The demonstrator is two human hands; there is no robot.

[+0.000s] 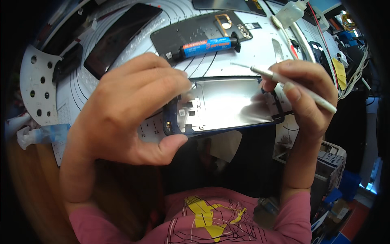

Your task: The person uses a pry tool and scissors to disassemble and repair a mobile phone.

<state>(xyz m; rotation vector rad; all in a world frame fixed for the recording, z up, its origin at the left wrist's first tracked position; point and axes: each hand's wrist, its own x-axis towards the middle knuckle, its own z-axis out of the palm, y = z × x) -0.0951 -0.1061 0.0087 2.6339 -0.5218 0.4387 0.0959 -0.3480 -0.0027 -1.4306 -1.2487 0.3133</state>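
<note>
An opened phone frame point(231, 105) with a dark blue rim and a bare silvery inside lies lengthwise in front of me. My left hand point(126, 105) curves around its left end, thumb along the near edge, fingers over the far left corner; one fingertip is blurred. Between thumb and fingers of my right hand point(306, 91) is a slim white-handled tool point(300, 87) with a thin metal tip, pointing left above the far edge. Fingers of that hand also reach the frame's right end. Exactly where the hidden fingers touch cannot be seen.
Beyond the frame lie a blue glue syringe point(209, 47), a grey phone back cover point(178, 34) and a dark phone screen point(122, 38). A brush point(283, 30) and a clear squeeze bottle point(290, 14) are at the far right. A white perforated holder point(35, 83) stands left.
</note>
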